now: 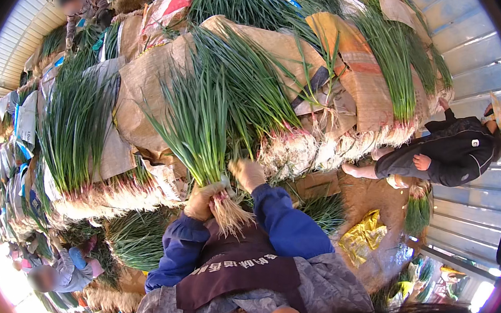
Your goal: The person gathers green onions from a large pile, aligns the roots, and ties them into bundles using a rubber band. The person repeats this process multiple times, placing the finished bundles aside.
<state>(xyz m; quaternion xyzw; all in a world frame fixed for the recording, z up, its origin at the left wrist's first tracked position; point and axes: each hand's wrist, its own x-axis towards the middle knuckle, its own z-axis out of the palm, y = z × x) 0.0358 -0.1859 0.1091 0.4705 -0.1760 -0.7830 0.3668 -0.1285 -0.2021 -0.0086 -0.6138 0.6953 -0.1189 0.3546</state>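
Note:
My left hand (200,202) grips a bunch of green onions (198,152) just above the roots. Its long leaves fan away from me over the sacking, and its pale roots (230,216) hang towards my dark apron (242,266). To the right of the bunch is my right hand (247,174), its fingers blurred, so whether they hold anything is unclear. Just beyond that hand lies a pile of green onions (256,86) with pinkish bases and tangled whitish roots (288,153). A few loose onions (326,96) rest on the sacking to the right.
Woven sacks (150,87) cover the long onion heap. Another onion bundle (74,129) lies at left, and one more (394,70) at right. A person in dark clothes (449,150) is at the right; others are at left. A yellow plastic sack (363,236) lies on the ground (357,196).

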